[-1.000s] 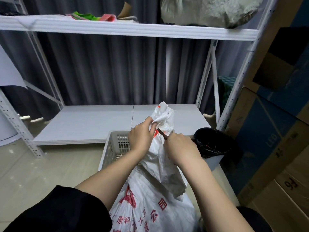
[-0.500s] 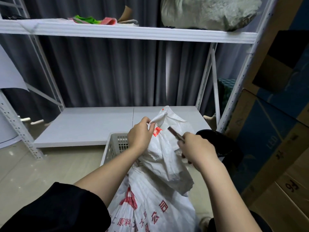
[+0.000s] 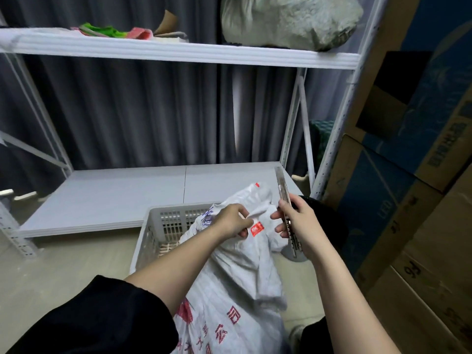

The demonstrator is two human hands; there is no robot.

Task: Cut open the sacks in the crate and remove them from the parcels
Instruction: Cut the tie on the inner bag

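Left hand (image 3: 231,222) grips the sack (image 3: 245,272) top over the crate (image 3: 155,226); right hand (image 3: 296,223) grips a knife (image 3: 284,194), blade up, just right. Cutting step; next, likely bring blade to the bunched neck.

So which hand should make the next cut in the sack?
Right. The right hand already grips the utility knife, blade up beside the sack, while the left hand pinches the sack's bunched top.
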